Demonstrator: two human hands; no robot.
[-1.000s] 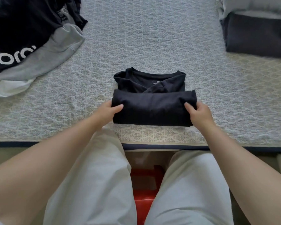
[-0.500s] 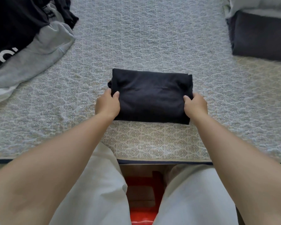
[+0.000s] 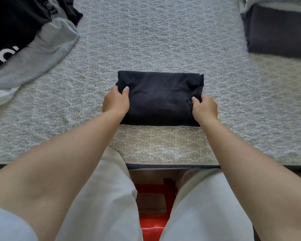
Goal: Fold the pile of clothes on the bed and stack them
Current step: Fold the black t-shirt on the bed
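A black T-shirt [image 3: 161, 96], folded into a compact rectangle, lies on the patterned grey bed cover [image 3: 155, 40] near the front edge. My left hand [image 3: 116, 101] grips its left side, thumb on top. At the opposite side, my right hand [image 3: 204, 107] pinches the cloth. An unfolded pile [image 3: 24, 40] of black and grey garments sits at the far left. A stack of folded clothes [image 3: 278, 30], dark grey with a lighter one above, rests at the far right.
The bed's front edge [image 3: 163, 165] runs across below the shirt. My legs in light trousers are against it, with something red [image 3: 151, 223] on the floor between them.
The near half of the T-shirt was folded over the collar half, making one rectangle. Both hands followed it forward and now grip its sides; the right hand is slightly blurred.
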